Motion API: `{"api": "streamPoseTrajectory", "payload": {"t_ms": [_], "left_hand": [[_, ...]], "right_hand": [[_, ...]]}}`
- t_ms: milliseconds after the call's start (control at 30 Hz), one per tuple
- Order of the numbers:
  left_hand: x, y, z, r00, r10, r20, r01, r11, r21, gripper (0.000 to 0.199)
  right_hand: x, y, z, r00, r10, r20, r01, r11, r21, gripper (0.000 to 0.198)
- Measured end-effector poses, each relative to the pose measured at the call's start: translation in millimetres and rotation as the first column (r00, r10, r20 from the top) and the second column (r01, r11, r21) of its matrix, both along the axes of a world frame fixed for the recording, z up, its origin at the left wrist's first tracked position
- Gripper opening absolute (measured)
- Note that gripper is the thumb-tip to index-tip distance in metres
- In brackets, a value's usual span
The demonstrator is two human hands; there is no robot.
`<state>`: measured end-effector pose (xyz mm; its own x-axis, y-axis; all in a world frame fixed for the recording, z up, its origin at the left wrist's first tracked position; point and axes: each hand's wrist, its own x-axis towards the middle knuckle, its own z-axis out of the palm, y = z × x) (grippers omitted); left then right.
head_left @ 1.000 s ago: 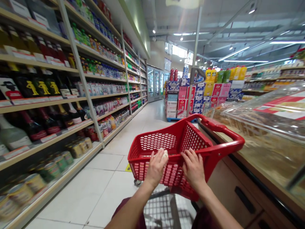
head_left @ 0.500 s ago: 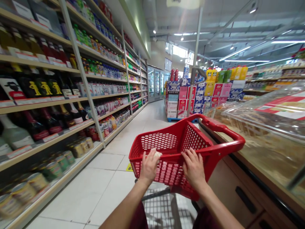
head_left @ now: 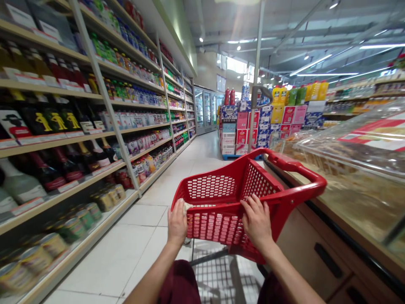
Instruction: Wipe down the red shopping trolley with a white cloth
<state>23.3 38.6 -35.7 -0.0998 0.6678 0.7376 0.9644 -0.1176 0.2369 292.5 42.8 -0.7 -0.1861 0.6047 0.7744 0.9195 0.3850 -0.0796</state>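
A red plastic shopping cart (head_left: 221,228) stands sideways in front of me, its handle on the right. My left hand (head_left: 177,223) is closed over the near rim at the basket's left corner. Between its fingers and the rim is a crumpled whitish cloth (head_left: 187,206), only a small edge of it showing. My right hand (head_left: 257,219) grips the same rim farther right, fingers hooked over the top and thumb hidden on the near side. What I can see of the basket's inside holds nothing.
Shelves (head_left: 133,159) of bottles and cans run along the left. On the right stands a counter (head_left: 319,249) with clear food boxes (head_left: 363,147). Stacked drink cartons (head_left: 243,135) and a metal pole (head_left: 255,84) are ahead, with glass-door fridges (head_left: 205,107) beyond. Pale floor tiles (head_left: 139,240) lie between.
My left hand has slid left along the near rim to the basket's corner, taking the cloth with it. The right hand stays in place on the rim.
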Motion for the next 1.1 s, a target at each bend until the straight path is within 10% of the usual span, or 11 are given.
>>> {"api": "streamPoseTrajectory", "payload": {"t_ms": [200, 467, 700, 967, 1100], "left_hand": [[89, -3, 11.6, 0.91, -0.347, -0.226, 0.35, 0.936, -0.026, 0.048], [0, -7, -6.4, 1.0, 0.023, -0.014, -0.023, 1.0, -0.007, 0.05], [79, -10, 9.2, 0.923, -0.311, -0.227, 0.311, 0.95, -0.038, 0.049], [-11, -9, -3.4, 0.992, 0.105, 0.071, -0.104, 0.994, -0.012, 0.048], [34, -6, 3.7, 0.998, -0.055, 0.016, 0.056, 0.998, -0.033, 0.052]], "right_hand": [[5, -1, 0, 0.999, 0.014, 0.047, -0.015, 1.0, 0.004, 0.036], [1, 1, -2, 1.0, 0.004, 0.016, -0.004, 1.0, 0.01, 0.034], [3, 0, 0, 0.999, 0.008, 0.054, -0.007, 1.0, -0.013, 0.036], [-1, -2, 0, 1.0, -0.004, 0.019, 0.004, 1.0, -0.004, 0.035], [-3, 0, 0, 1.0, 0.003, 0.011, -0.003, 1.0, 0.012, 0.035]]}}
